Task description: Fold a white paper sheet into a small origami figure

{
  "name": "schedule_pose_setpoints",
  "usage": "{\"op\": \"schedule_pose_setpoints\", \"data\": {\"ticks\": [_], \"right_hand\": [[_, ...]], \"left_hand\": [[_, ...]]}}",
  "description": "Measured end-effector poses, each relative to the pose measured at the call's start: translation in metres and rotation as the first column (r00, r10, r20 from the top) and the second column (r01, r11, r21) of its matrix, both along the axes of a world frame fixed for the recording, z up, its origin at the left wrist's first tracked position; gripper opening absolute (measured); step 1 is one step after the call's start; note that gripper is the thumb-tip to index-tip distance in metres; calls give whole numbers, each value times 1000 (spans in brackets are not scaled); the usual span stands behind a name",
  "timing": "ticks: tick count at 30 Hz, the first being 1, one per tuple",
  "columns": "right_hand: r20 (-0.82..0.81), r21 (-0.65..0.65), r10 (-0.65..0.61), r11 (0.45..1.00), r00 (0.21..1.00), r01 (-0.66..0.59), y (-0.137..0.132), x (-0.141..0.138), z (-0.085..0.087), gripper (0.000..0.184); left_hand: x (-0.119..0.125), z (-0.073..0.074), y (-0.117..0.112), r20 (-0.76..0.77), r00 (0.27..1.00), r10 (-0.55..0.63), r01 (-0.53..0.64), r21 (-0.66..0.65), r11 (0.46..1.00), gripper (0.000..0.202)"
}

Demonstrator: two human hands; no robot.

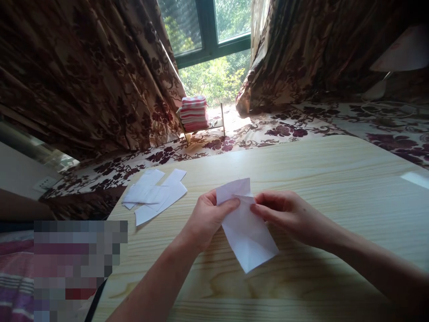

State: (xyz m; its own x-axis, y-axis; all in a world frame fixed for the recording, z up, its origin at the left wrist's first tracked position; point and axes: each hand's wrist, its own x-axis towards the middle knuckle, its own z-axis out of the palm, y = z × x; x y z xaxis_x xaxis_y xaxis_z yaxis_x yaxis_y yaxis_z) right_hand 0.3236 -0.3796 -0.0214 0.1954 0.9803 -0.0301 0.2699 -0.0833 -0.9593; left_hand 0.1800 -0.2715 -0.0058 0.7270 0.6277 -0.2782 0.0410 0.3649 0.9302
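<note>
A creased strip of white paper (250,237) is held above the wooden table (335,179), slanting down toward me. My left hand (209,214) grips its left side, thumb on top and fingers underneath. At its right edge, near a fold in the upper part, my right hand (284,212) pinches the paper between thumb and fingers. To the left on the table lies a loose pile of white paper pieces (161,197), several of them overlapping.
Behind the table a patterned cloth surface (288,129) carries a small rack with folded red-and-white striped cloths (194,112). Brown floral curtains (110,67) flank a window (214,49). A lamp (402,53) stands at the far right. Pixelation hides the lower left.
</note>
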Motion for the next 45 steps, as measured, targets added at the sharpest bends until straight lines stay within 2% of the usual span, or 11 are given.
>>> {"op": "schedule_pose_setpoints", "data": {"ticks": [9, 16, 22, 25, 33, 42, 45], "right_hand": [[-39, -14, 8, 1000, 999, -9, -4, 0, 1, 26], [-28, 22, -92, 995, 995, 93, -7, 1, -1, 25], [19, 139, -148, 980, 989, 144, -6, 1, 0, 18], [76, 185, -157, 972, 985, 141, -6, 0, 1, 14], [200, 210, -112, 975, 973, 69, -8, -5, 6, 11], [213, 201, -94, 978, 973, 51, -7, -5, 1, 16], [202, 228, -142, 969, 969, 94, -6, -5, 1, 14]], "left_hand": [[1, -2, -4, 2, 993, 117, -117, -3, 993, 20], [1, -2, -10, -17, 1000, 18, -18, -9, 1000, 22], [0, -2, -11, -80, 997, 3, 1, 57, 998, 18], [0, -1, -12, -86, 996, -8, 13, 64, 998, 17], [0, -1, -14, -80, 996, -29, 34, 56, 998, 15], [1, -2, -17, -88, 996, 6, -1, 49, 999, 18], [1, -3, -16, -61, 998, -20, 25, 71, 997, 14]]}}
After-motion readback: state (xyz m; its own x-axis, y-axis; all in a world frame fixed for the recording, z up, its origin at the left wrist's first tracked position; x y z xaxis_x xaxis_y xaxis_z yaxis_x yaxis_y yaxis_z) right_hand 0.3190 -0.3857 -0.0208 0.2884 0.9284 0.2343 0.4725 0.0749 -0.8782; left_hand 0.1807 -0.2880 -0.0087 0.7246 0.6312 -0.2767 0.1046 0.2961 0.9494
